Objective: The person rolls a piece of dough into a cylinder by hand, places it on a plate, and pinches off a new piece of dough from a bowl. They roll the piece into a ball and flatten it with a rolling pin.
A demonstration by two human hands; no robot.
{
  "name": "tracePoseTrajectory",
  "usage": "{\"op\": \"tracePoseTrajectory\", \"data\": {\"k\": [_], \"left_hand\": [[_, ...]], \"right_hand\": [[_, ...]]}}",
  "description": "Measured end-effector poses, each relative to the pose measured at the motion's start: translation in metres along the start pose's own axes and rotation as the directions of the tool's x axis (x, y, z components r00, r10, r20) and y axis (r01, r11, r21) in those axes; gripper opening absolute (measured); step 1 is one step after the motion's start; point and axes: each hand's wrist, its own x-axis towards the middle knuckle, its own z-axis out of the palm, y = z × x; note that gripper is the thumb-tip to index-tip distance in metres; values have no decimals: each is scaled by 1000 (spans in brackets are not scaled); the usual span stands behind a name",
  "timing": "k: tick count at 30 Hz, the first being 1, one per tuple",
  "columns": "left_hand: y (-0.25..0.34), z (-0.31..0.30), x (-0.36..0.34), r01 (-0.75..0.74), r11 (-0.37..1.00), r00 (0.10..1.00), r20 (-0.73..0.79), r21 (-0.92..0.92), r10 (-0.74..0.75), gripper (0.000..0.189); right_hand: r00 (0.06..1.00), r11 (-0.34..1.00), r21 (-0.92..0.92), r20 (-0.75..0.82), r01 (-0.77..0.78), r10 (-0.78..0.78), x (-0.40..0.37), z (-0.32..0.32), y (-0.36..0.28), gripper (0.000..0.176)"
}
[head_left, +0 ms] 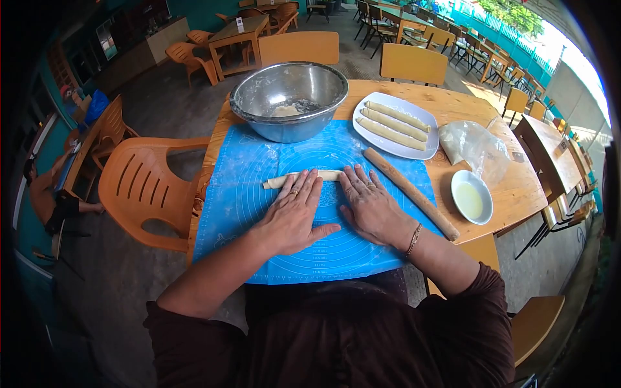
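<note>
A pale rope of dough [277, 182] lies across the blue silicone mat [259, 161] on the wooden table. My left hand [292, 210] rests flat with its fingertips on the dough's middle. My right hand [372, 204] lies flat beside it, fingertips at the dough's right end. Both hands have fingers spread and press on the dough rather than grip it. Part of the dough is hidden under my fingers.
A steel mixing bowl [289, 97] with a dough lump stands at the mat's far edge. A white plate [424, 149] holds three dough sticks. A wooden rolling pin [411, 192], plastic bag [475, 147] and small white bowl of liquid [471, 197] lie right. An orange chair [145, 187] stands left.
</note>
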Motion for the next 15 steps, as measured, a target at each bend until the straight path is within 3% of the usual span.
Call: {"op": "tracePoseTrajectory", "data": {"k": [4,10,12,13,15], "left_hand": [[-17,5,15,32,999,999,6,28,-32,97],[-39,-4,40,122,992,990,71,10,-122,91],[-43,-4,42,157,987,984,-73,-45,-160,73],[-46,-9,42,156,987,985,-72,-46,-159,73],[-51,-21,39,285,956,958,-12,-65,-286,46]], "right_hand": [[999,1000,-23,-40,-13,12,19,15,11,61],[993,994,-27,65,-101,103,54,14,27,56],[990,991,61,-67,-118,122,58,16,30,46],[990,991,60,-66,-120,123,59,11,29,46],[988,978,141,17,-155,154,61,1,26,36]]}}
